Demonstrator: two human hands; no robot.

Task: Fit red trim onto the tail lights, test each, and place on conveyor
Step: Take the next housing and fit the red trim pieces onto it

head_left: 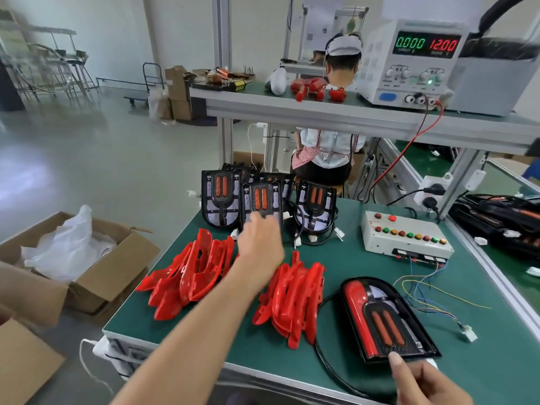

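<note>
At bench rear, left grip (258, 238) blurred, touching upright tail light (261, 204), closure unclear.

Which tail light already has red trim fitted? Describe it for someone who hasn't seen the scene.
On the green bench, look at the near right corner. A tail light lies flat there, touched by the right hand. Unlike the trimless ones standing at the far edge, it has red trim along one side.

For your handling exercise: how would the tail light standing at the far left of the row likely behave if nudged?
The tail light stands upright on its narrow end, so it may tip easily. It looks like rigid plastic, probably stiff, not floppy. Neighbours stand close, so a fall might knock them.
</note>
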